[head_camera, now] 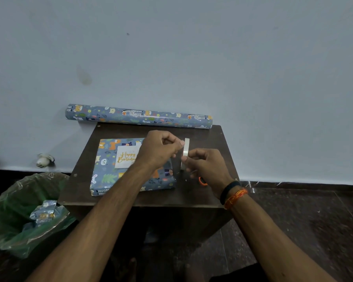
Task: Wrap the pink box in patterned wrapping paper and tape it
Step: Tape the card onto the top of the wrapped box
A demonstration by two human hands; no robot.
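A pale blue wall (192, 58) is seen filling the upper half, with dark floor (314, 220) below it. At the centre a dark brown surface (202, 133) is set against the wall. At eight o'clock a bin lined with a green bag (12, 216) is seen, scraps of patterned paper (43, 214) lying inside. Along the surface's far edge, at twelve o'clock, a roll of patterned wrapping paper (139, 116) is laid lengthwise, its left end overhanging. The box (110, 169), already covered in the same animal print, is lying flat on the left half of the surface, at nine o'clock from the hands, with a white "Happy Birthday" card (126, 156) on top. Above the surface's right half a tape roll (185, 152) is held upright and edge-on: the right hand (208, 165) has its grip curled round the lower part, while the left hand (161, 148) has its grip pinched at the roll's upper edge, fingertips touching the tape. Just beneath the right hand, at five o'clock from the roll, an orange scissor handle (202, 181) is glimpsed on the surface. A black band and orange thread (232, 195) are worn on the right wrist. At nine o'clock, low by the wall, a small white object (44, 159) is seen, too blurred to identify.
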